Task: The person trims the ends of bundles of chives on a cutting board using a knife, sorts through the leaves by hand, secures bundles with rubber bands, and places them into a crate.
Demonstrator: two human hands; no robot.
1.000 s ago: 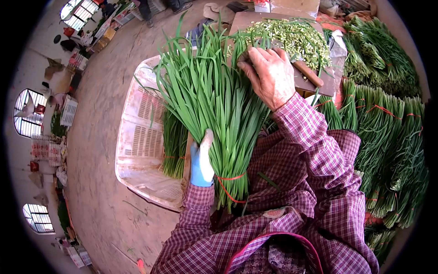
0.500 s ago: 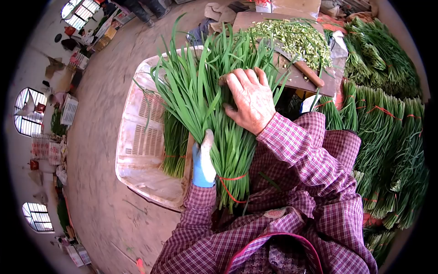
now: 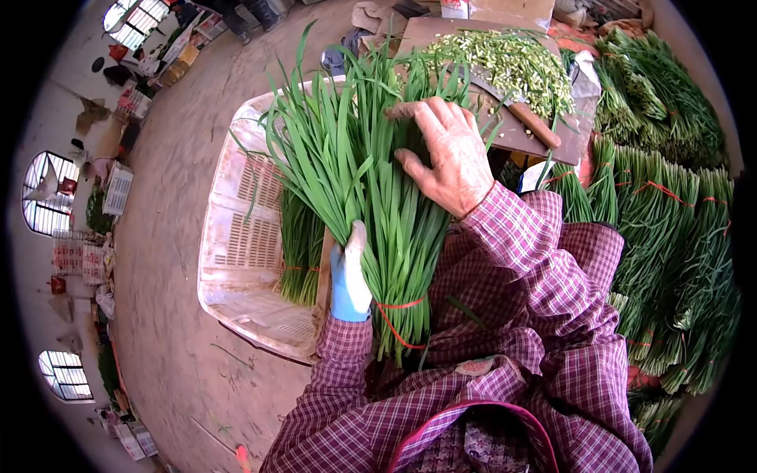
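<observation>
A bunch of garlic chives [image 3: 390, 229] stands in front of my body, leaf tips away from me, with a red tie [image 3: 402, 305] around its lower end. My left hand [image 3: 349, 272], in a white and blue glove, grips its left side. The thumb shows; the other fingers are hidden by the leaves. Bare and dusty, my right hand [image 3: 453, 158] is over the right side of the upper leaves, thumb and fingers apart. Whether its fingertips touch the leaves, I cannot tell.
A dirty white plastic crate [image 3: 225, 276] at left holds tied chives [image 3: 300, 252]. On a board [image 3: 505, 142] at upper right lie cut stem ends [image 3: 512, 67] and a wooden-handled knife [image 3: 534, 124]. Several tied bunches [image 3: 658, 236] are stacked along the right. A person's legs [image 3: 248, 16] show far off.
My right hand has shifted slightly right and toward me, its thumb spreading farther from the fingers. My left hand keeps its grip on the bunch, almost unmoved.
</observation>
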